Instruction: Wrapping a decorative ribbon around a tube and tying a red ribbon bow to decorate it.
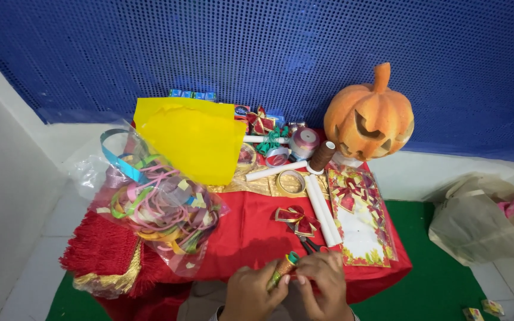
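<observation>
Red-clothed table (251, 232), blue dotted wall (257, 53)

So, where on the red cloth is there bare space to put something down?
The widest bare patch of red cloth lies between the clear plastic bag of coloured ribbon scraps and the small red-gold bow, just beyond the left hand and right hand. The back, by the yellow paper sheet and orange carved pumpkin, is crowded.

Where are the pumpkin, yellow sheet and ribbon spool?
pumpkin (369, 116), head view, front face
yellow sheet (193, 139), head view, middle of sheet
ribbon spool (283, 266), head view, end between both hands
</observation>
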